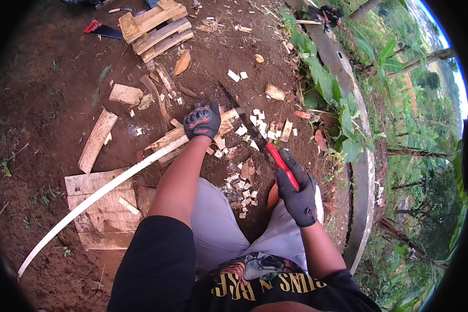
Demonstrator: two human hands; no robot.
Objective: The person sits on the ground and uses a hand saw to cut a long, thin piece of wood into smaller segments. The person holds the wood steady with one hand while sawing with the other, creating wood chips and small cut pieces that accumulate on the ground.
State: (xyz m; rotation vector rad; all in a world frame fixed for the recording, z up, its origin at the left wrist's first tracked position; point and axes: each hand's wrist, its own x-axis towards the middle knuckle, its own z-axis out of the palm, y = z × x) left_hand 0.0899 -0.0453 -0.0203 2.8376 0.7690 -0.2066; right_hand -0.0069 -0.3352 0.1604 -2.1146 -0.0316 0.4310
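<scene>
My left hand (202, 122), in a black glove with red trim, is closed over a long pale wooden strip (104, 191), holding it down on rough wood pieces (166, 139) on the ground. The strip runs from the lower left and its short end sticks out to the right of that hand. In the other black glove, my right hand (298, 196) grips the red handle of a handsaw (257, 136). Its dark blade points away and to the left, crossing the strip's end. Small cut wood blocks (243, 188) lie scattered below and beside the blade.
Flat boards (101, 210) lie at the left, with a loose plank (98, 140) beyond. Stacked wood (156, 28) and another red-handled saw (103, 29) are at the far left. A concrete edge (366, 192) runs along the right. A person (327, 15) sits far off.
</scene>
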